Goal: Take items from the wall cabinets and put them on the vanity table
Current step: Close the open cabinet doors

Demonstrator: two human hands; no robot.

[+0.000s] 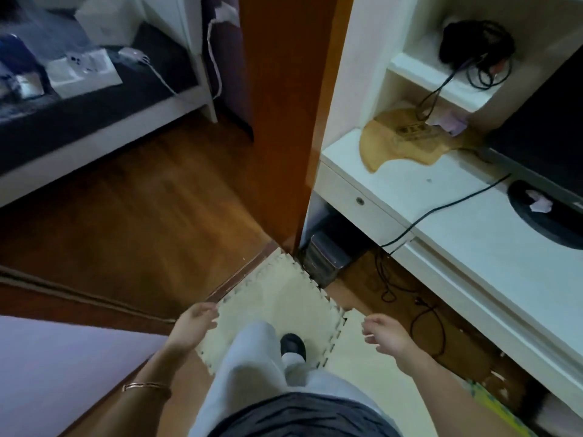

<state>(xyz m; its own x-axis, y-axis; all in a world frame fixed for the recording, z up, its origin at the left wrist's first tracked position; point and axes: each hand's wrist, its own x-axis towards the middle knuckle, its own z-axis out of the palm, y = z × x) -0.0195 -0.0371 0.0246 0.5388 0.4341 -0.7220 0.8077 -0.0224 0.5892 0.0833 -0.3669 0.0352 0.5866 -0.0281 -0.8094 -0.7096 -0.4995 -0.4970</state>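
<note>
White desk (441, 197): tan mat (407, 140), black cable (441, 208). Floor (126, 222): cream foam tiles (284, 298).

white vanity table (467, 197), cluttered, at right

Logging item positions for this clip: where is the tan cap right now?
In the head view, the tan cap lies upper right on the white desk surface, in the open nook under a small shelf holding a black cable bundle, left of the dark monitor.
</note>
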